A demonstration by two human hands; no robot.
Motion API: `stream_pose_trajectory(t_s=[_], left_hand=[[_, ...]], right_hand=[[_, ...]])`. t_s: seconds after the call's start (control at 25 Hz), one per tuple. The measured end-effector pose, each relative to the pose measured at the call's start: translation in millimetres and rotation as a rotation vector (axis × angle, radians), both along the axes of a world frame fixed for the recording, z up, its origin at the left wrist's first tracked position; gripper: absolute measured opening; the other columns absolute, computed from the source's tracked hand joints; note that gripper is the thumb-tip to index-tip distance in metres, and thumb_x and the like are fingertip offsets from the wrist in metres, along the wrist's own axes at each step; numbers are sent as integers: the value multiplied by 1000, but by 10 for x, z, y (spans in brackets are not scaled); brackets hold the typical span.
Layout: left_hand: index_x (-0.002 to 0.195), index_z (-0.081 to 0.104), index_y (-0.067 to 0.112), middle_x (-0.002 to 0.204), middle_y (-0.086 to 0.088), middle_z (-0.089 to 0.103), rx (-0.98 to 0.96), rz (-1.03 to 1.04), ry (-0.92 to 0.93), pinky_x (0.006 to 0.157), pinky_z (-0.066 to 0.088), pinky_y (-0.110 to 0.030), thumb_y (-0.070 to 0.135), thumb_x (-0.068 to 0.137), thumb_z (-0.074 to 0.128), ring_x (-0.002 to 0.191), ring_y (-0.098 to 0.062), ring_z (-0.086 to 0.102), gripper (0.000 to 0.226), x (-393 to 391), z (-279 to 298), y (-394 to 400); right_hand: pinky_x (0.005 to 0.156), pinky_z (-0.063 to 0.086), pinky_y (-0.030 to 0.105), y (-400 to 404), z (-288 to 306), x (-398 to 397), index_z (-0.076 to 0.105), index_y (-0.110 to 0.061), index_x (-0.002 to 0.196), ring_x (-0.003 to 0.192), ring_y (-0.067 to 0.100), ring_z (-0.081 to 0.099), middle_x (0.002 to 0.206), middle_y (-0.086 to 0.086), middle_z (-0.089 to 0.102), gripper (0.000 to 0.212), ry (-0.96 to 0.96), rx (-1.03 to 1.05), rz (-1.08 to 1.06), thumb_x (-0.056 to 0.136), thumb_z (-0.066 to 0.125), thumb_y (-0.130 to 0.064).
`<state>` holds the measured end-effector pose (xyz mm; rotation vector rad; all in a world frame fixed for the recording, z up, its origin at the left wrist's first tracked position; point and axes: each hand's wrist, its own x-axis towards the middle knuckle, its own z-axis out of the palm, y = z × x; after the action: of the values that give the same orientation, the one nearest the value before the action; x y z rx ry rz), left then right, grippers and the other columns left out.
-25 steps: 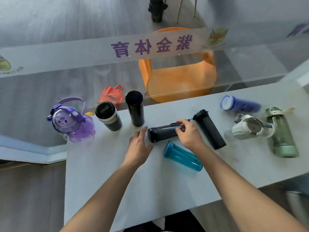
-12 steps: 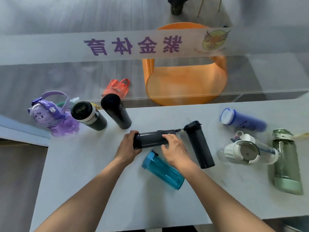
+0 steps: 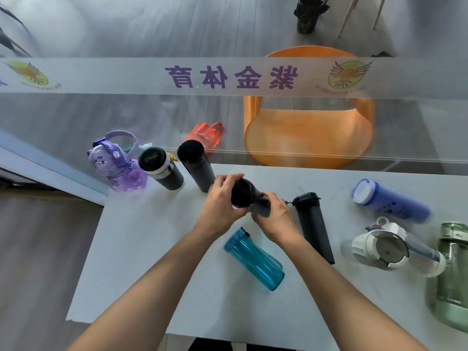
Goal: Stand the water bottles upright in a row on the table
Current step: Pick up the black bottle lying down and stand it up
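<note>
Both hands grip a dark grey bottle point(image 3: 243, 195) tilted up off the white table point(image 3: 141, 249); my left hand point(image 3: 222, 202) wraps its top end and my right hand point(image 3: 274, 216) holds its lower body. Upright at the table's far left stand a purple cartoon bottle point(image 3: 119, 165), a black flask with a silver band point(image 3: 162, 168) and a tall black flask point(image 3: 196, 165). Lying flat are a teal bottle point(image 3: 254, 259), a black tumbler point(image 3: 314, 226), a blue bottle point(image 3: 391, 200), a clear white-lidded bottle point(image 3: 387, 249) and a green bottle point(image 3: 453, 277).
A glass partition with a printed band runs along the table's far edge. Behind it are an orange chair point(image 3: 309, 133) and a red bag point(image 3: 206, 135) on the floor. The table's left edge drops to wooden floor.
The dark grey bottle has been lifted from lying flat and tipped up toward the standing row. My left hand went from resting beside it to gripping its top.
</note>
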<state>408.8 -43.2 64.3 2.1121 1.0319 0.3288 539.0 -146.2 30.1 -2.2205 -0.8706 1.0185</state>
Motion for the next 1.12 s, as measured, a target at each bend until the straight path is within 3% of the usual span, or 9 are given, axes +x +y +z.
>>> stream_pose_trajectory(t_s=[0.12, 0.36, 0.52, 0.68, 0.88, 1.04, 1.12], left_hand=[[137, 43, 32, 128, 6, 49, -61, 17, -61, 101, 51, -34, 19, 70, 84, 117, -15, 52, 80, 133, 61, -129], [143, 39, 26, 129, 5, 57, -329, 180, -129, 90, 49, -14, 16, 75, 83, 113, -11, 60, 81, 98, -7, -153], [142, 39, 31, 124, 9, 57, -412, 248, -172, 93, 51, -21, 14, 79, 80, 110, -11, 61, 78, 211, -2, -69], [143, 40, 29, 124, 6, 58, -444, 247, -203, 94, 53, -24, 11, 78, 80, 111, -13, 62, 79, 409, 6, 57], [143, 38, 34, 126, 9, 56, -440, 275, -201, 92, 53, -23, 11, 79, 79, 113, -11, 60, 80, 417, -14, 128], [145, 33, 39, 133, 11, 53, -456, 268, -182, 95, 52, -25, 13, 79, 80, 120, -12, 56, 85, 318, -38, 199], [147, 29, 42, 139, 9, 50, -471, 250, -165, 102, 51, -35, 14, 79, 80, 126, -13, 53, 90, 292, -44, 239]], right_hand=[[83, 47, 34, -6, 41, 51, 47, -31, 132, 103, 18, 54, 124, 3, 57, 55, 26, 38, -49, 84, 73, -40], [79, 50, 33, 159, -30, 45, 51, -29, 118, 106, 24, 63, 117, 4, 67, 48, 106, 85, -77, 80, 78, -34], [79, 48, 32, 328, -41, 100, 52, -26, 122, 99, 20, 59, 117, 6, 67, 49, 113, 126, -71, 81, 77, -33], [90, 53, 43, 428, -50, 282, 51, -26, 128, 110, 28, 63, 120, 7, 67, 56, 92, 128, -89, 80, 78, -32], [78, 46, 31, 537, -57, 306, 54, -24, 123, 95, 18, 56, 116, 5, 67, 50, 91, 131, -82, 81, 78, -34], [80, 49, 33, 604, -80, 206, 53, -24, 124, 106, 26, 62, 119, 7, 67, 52, 100, 143, -86, 80, 78, -34], [82, 51, 34, 632, -68, 191, 52, -23, 124, 108, 27, 63, 118, 7, 67, 51, 103, 132, -92, 81, 77, -34]])
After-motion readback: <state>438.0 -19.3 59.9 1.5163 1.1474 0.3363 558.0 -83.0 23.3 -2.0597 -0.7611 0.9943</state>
